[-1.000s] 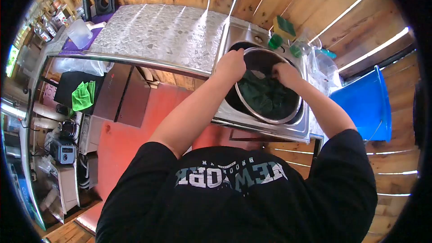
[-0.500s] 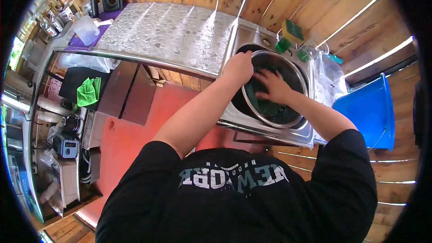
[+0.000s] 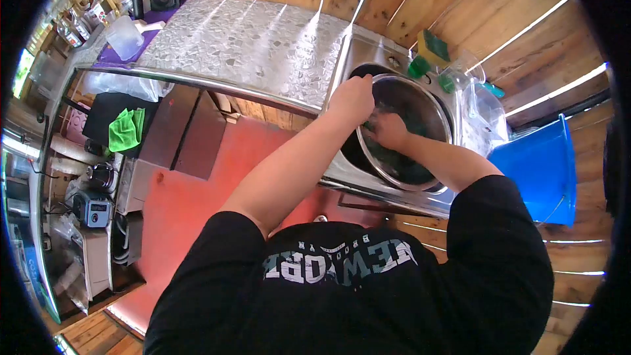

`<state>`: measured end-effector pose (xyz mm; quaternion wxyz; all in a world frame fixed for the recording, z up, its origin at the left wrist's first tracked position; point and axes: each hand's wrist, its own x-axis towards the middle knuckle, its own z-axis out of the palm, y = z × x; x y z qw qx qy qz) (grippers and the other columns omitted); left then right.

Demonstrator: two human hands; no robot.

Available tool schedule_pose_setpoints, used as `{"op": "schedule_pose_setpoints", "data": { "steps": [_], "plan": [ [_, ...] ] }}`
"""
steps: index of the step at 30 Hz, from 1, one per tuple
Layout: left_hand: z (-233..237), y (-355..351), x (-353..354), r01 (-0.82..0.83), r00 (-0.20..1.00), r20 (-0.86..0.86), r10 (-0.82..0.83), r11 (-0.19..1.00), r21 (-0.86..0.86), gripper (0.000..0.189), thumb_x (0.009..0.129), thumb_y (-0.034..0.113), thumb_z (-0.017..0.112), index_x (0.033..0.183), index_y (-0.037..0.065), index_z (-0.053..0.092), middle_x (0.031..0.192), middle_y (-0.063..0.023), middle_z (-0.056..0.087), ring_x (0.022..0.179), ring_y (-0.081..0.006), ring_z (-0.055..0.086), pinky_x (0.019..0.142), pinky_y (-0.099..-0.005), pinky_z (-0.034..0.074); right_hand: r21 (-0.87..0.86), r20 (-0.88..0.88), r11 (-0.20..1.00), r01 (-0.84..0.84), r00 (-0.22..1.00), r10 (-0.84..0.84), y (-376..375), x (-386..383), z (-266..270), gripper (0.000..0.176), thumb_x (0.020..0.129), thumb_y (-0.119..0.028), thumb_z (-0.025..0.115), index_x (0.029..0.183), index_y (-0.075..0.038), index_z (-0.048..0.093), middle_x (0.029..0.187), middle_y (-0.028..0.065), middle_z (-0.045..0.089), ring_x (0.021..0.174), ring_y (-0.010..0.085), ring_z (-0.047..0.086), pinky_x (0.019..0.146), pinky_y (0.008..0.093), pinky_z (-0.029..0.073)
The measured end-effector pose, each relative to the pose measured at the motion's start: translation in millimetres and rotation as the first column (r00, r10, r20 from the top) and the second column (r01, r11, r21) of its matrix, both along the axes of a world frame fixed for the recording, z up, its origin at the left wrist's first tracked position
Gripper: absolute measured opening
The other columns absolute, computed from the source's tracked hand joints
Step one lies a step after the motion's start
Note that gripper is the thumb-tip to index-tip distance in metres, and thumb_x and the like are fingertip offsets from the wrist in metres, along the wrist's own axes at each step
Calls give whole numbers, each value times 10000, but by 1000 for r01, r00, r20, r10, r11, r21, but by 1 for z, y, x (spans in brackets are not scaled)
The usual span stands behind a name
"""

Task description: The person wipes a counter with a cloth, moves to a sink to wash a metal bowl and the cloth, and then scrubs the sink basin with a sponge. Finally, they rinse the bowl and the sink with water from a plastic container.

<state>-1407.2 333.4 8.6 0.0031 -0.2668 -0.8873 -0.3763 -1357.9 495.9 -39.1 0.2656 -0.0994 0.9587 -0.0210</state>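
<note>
A large stainless steel pot [image 3: 427,95] sits tilted in the metal sink [image 3: 424,202], its mouth facing me, with dark greenish contents or reflections inside. My left hand [image 3: 353,100] is closed on the pot's left rim, fingertips over the edge. Inside the pot, my right hand [image 3: 389,132] is closed, its curled fingers pressed low against the inner left wall. Whatever lies under those fingers is hidden; I cannot tell what it is.
Behind the sink stand a yellow-green sponge [image 3: 432,49] and a green bottle [image 3: 418,67]. Clear plastic containers [image 3: 485,117] and a blue bucket [image 3: 536,171] are on the right. The patterned counter [image 3: 243,49] runs left to a plastic jug [image 3: 125,38].
My right hand has moved left inside the pot, from spread fingers over its middle to a closed shape by the left wall. My left hand keeps its hold on the rim.
</note>
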Motion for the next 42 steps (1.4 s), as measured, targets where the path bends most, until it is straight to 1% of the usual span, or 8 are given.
{"op": "schedule_pose_setpoints", "data": {
  "steps": [2,8,11,17,24,28,33,42],
  "plan": [
    [5,-3,1,8,1000,29,-7,1000,-5,356,835,130,432,1151,24,557,989,-233,613,931,-374,591,821,-461,465,91,135,992,91,986,-102,-6,-9,6,561,841,-498,511,1236,-101,497,1318,235,383,1208,424,368,952,540,345],
    [3,-1,3,-13,1000,-23,14,999,50,243,800,70,455,1002,-9,565,926,-224,614,898,-376,596,785,-448,481,131,-451,991,28,892,34,6,61,46,811,801,-595,510,1423,-169,213,1365,277,294,1242,468,308,986,608,269],
    [7,-3,6,-20,1000,-10,21,999,43,244,804,73,452,1004,-8,565,928,-224,613,900,-377,595,787,-450,479,315,-234,948,-51,964,129,28,76,37,889,784,-596,539,1446,-180,116,1371,259,288,1242,476,299,972,595,309],
    [7,-2,3,-16,1000,24,16,1000,12,312,824,137,464,1097,28,568,970,-222,615,920,-374,593,810,-456,473,-29,-53,996,80,995,-81,45,43,2,782,807,-434,610,1397,-110,213,1276,284,383,1131,426,464,877,475,445],
    [-7,5,-4,-48,998,-51,47,999,-14,330,805,165,505,1105,60,595,991,-212,611,932,-383,587,823,-463,472,-29,-169,997,69,983,-73,39,48,43,705,753,-343,687,1305,-106,319,1168,245,464,1029,424,520,871,458,440],
    [19,-2,19,68,895,-445,-30,995,71,163,765,76,512,883,46,620,984,-176,586,894,-382,590,761,-440,476,46,-254,999,-9,967,21,55,66,83,612,667,-272,751,1190,-113,475,1143,212,510,1033,379,542,854,429,452],
    [8,57,49,792,609,369,-702,562,-236,400,686,391,715,902,59,660,896,-156,645,849,-318,612,748,-389,480,-76,85,995,58,995,-52,84,68,87,374,615,-125,734,973,-81,636,943,129,654,921,304,614,787,404,479],
    [-2,101,70,650,674,244,-697,403,-644,423,676,361,723,949,44,664,938,-158,653,861,-311,629,752,-412,495,-7,114,998,59,992,-57,90,63,66,512,551,-121,796,1022,-59,604,1000,132,647,953,321,597,811,392,467]
  ]
}}
